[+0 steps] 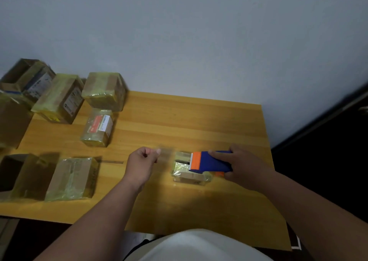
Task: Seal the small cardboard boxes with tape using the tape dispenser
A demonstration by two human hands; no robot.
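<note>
A small cardboard box [186, 176], wrapped in yellowish clear tape, lies on the wooden table [179, 121] right of centre. My right hand [245, 165] grips a blue and orange tape dispenser [209, 161], which rests on top of that box with its orange toothed end pointing left. Left of the box, my left hand [142, 161] pinches the end of a clear strip of tape [165, 155]. The blurred strip stretches from my fingers towards the dispenser, just above the table.
Several other tape-wrapped cardboard boxes stand on the left half of the table, among them one with a red label [97, 130] and one at the front left [72, 178]. An open box [14, 171] sits at the left edge. A wall runs behind; dark floor lies to the right.
</note>
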